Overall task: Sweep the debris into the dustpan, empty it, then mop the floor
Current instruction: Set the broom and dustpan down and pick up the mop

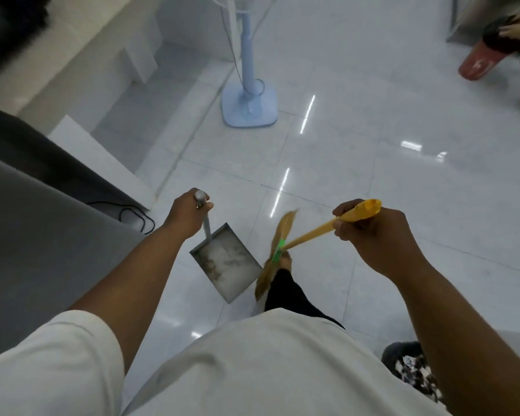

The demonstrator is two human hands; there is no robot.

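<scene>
A glossy white tiled floor (373, 175) fills most of the view. A pale blue pedestal fan (249, 108) stands on it, and everything below is placed from its square base. Left of the fan and nearer the person sits a bulky piece of grey furniture (42, 223).

The grey metal dustpan (231, 265) is well on the person's side of the fan, almost straight below its base in the frame. Its long axis slants: the thin handle rises up and left toward the fan side, and the open mouth points down and right, away from the fan and toward the person. Whether its lip touches the tiles cannot be told. Inside, brownish debris (212, 267) lies along the left wall, with thinner streaks across the pan's middle.

The broom (309, 232) is just right of the dustpan, also well short of the fan. Its yellow handle runs from upper right down-left to a green binding, where blurred brown bristles spread crosswise, their lower end meeting the pan's right corner.

The right hand (370, 229) has its fingers wrapped round the handle's top end. The left hand (189, 214) grips the top of the dustpan handle in a closed fist.
</scene>
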